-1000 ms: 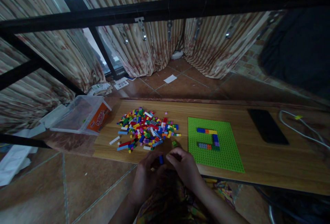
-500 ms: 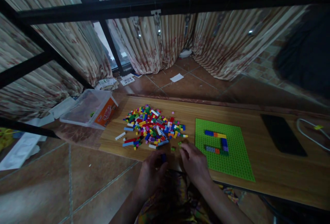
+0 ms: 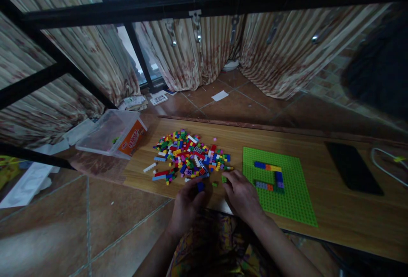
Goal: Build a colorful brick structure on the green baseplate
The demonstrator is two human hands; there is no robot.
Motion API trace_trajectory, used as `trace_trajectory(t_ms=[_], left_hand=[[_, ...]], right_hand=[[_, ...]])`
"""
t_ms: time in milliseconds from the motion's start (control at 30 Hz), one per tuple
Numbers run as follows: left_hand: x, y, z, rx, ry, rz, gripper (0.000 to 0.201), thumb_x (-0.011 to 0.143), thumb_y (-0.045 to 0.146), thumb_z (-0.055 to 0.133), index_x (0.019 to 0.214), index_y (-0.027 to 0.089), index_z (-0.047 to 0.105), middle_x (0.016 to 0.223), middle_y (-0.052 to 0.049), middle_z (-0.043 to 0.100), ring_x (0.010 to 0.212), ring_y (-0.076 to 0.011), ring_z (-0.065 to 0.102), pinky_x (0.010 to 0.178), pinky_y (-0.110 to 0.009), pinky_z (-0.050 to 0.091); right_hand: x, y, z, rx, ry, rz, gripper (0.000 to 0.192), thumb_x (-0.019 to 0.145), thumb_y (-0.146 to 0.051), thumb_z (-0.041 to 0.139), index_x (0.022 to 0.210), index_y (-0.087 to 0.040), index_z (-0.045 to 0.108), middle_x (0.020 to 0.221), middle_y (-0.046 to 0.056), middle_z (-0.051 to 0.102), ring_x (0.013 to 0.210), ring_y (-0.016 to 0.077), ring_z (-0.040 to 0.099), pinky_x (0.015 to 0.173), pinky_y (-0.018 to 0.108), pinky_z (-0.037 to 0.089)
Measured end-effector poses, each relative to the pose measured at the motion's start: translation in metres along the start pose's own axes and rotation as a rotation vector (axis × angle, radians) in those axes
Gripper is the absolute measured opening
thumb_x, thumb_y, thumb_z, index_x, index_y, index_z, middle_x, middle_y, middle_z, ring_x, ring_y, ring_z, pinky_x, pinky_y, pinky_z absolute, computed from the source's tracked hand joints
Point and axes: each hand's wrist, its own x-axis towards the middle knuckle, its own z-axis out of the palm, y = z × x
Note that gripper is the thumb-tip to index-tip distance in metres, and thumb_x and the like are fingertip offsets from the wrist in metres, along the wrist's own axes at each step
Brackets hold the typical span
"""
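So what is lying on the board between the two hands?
In the head view, one small green brick lies on the wooden board between the left hand, which holds a blue brick, and the right hand.

Dim, window-lit (top left), edges warped.

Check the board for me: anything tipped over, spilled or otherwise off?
The clear plastic tub lies on its side at the board's left end, overhanging the wooden board. The loose bricks lie heaped beside it. The left hand holds a blue brick; nothing looks damaged.
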Motion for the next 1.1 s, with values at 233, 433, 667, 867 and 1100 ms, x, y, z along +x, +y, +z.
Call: trace_trajectory(t_ms=[233,433,667,867,1100], left_hand=[[0.0014,-0.0048,-0.0037,-0.056,-0.006,-0.03,0.043,0.08,0.034,0.067,0.118,0.018,0.058,0.105,-0.009,0.071,0.099,-0.0232,0.066,0.092,-0.036,0.05],[0.0019,-0.0029,-0.0033,0.019,-0.001,-0.03,0.048,0.08,0.038,0.067,0.122,0.019,0.056,0.105,-0.008,0.071,0.096,-0.0229,0.066,0.088,-0.035,0.052],[0.0044,0.0007,-0.0018,0.03,0.021,-0.044,0.051,0.077,0.041,0.069,0.12,0.018,0.056,0.109,-0.009,0.07,0.1,-0.0246,0.066,0.088,-0.036,0.052],[0.0045,0.0015,-0.002,0.049,0.007,-0.079,0.052,0.076,0.041,0.07,0.12,0.018,0.056,0.109,-0.009,0.07,0.101,-0.0252,0.065,0.088,-0.036,0.053],[0.0019,0.004,-0.0003,0.041,-0.016,-0.084,0.052,0.075,0.036,0.07,0.122,0.019,0.055,0.112,-0.009,0.069,0.105,-0.0254,0.064,0.093,-0.037,0.051]], right_hand=[[-0.0007,0.0,-0.0038,0.009,-0.013,0.015,0.018,0.086,-0.013,0.052,0.097,-0.022,0.062,0.102,0.004,0.062,0.098,0.0199,0.059,0.084,0.03,0.045],[-0.0003,-0.004,-0.0043,-0.012,-0.033,0.028,0.03,0.085,-0.013,0.053,0.114,-0.021,0.058,0.11,0.006,0.061,0.105,0.021,0.057,0.088,0.031,0.045],[0.0051,-0.0048,-0.0041,-0.003,-0.077,0.046,0.03,0.086,-0.014,0.053,0.114,-0.021,0.059,0.113,0.007,0.06,0.106,0.0205,0.056,0.09,0.03,0.045],[0.0035,-0.0056,-0.0045,0.014,-0.08,0.053,0.029,0.087,-0.014,0.05,0.114,-0.021,0.06,0.113,0.008,0.06,0.106,0.0209,0.056,0.089,0.031,0.046],[0.0006,-0.0059,-0.0044,0.074,-0.053,0.042,0.036,0.086,-0.012,0.049,0.12,-0.021,0.056,0.115,0.008,0.06,0.108,0.0212,0.056,0.091,0.032,0.046]])
